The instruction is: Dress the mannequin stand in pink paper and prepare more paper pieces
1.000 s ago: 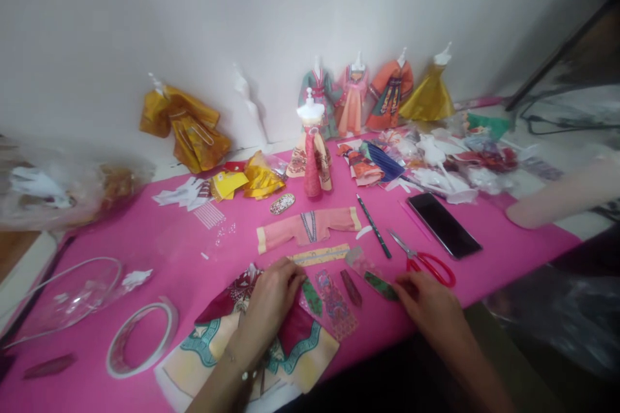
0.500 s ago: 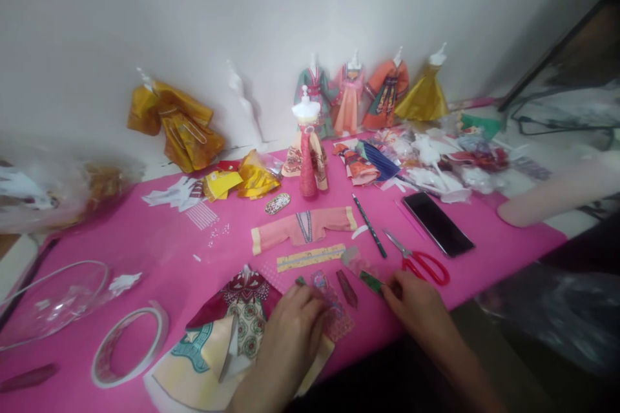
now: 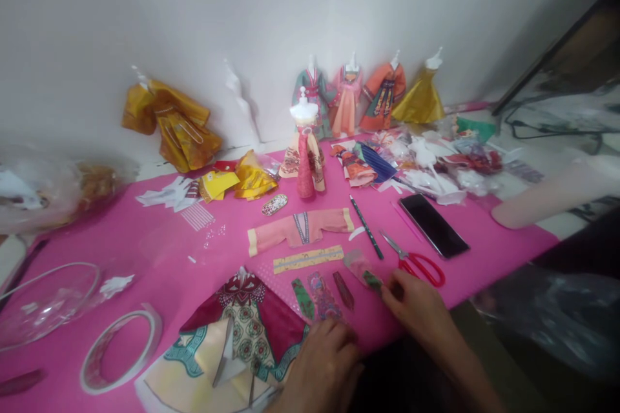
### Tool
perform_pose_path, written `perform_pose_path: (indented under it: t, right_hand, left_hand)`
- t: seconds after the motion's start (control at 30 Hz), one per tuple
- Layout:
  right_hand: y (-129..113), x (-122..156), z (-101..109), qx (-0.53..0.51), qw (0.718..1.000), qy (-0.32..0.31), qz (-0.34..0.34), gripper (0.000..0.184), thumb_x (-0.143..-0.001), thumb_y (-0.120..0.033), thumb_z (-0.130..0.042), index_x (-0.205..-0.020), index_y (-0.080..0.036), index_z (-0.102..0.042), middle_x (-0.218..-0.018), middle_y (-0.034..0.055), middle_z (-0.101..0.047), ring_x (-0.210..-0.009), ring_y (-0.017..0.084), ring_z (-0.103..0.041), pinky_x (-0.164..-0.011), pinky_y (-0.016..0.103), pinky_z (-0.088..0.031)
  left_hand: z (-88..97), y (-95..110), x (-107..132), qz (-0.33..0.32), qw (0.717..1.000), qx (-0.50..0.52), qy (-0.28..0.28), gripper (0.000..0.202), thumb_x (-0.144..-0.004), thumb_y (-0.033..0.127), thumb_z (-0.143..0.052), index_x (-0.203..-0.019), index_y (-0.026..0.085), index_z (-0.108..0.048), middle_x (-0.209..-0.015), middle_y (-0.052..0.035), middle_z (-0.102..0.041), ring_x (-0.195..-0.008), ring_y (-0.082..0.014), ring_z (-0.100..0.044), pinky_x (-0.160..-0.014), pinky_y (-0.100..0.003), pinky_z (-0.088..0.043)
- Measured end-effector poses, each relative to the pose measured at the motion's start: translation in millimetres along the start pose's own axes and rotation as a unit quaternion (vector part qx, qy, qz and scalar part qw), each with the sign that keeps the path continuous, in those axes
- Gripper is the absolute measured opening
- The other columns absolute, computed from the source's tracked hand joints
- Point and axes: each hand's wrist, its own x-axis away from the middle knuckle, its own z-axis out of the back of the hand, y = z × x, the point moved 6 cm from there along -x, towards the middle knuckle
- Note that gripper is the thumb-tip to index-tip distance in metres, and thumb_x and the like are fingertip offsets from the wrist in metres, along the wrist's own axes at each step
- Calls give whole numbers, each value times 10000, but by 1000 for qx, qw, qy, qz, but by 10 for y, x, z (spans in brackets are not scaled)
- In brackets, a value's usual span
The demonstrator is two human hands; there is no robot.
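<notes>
My right hand (image 3: 417, 306) is closed in a pinch at the end of a small green patterned fabric strip (image 3: 372, 280), which lies over a sheer pinkish strip (image 3: 356, 262). The bent fingers of my left hand (image 3: 325, 358) are together on the lower end of a pink-and-blue patterned fabric piece (image 3: 323, 295); its thumb is hidden. Another green fabric piece (image 3: 303, 298) lies to the left of that, and a dark red pointed strip (image 3: 343, 290) to the right. Left of my left hand is a dark red and cream doll garment (image 3: 247, 322).
Red-handled scissors (image 3: 421, 266), a phone (image 3: 434, 224) and a pencil (image 3: 367, 227) lie on the pink table cover (image 3: 184, 284). A tape roll (image 3: 154, 335) sits at left. Behind stand a doll form in a pink dress (image 3: 306, 161) and several dressed ones.
My left hand has moved right and toward me, uncovering the green piece and more of the dark red garment. My right hand stays at the green strip. The view has shifted slightly.
</notes>
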Motion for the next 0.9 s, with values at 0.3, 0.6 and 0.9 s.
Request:
perform_pose_path:
  t: [0.3,0.6,0.9]
  right_hand:
    - [-423,176,352,-373,909,-170,80,113,-852,-294,-588,-839,-215,-668,-809,28,-669,-737,185,-608,-669,291,-447]
    - [-775,284,418,-402,880,-226,111,87,-871,-188,-557,-852,-203,-641,-823,-3,-618,-762,152,-557,-674,258,-433]
    - [-585,70,141,-504,838,-205,43,176,-796,-315,-711,-862,-180,-620,-660,-32,-622,-555,111,-575,-564,241,-455]
  left_hand:
    - [312,-192,-198,67,956,259,118,328,-941,217,-529,-1267,240,-553,-1356,-97,-560,-1292,-228,-477,-1107,-395,-345]
    - [238,-234,-435,122,834,534,67,391,-837,558,-645,-827,170,-690,-755,10,-598,-727,-136,-538,-669,-250,-392]
    - [-21,-289,-320,166,734,657,41,403,-702,514,-795,-747,175,-584,-511,50,-589,-412,-112,-558,-462,-227,-442]
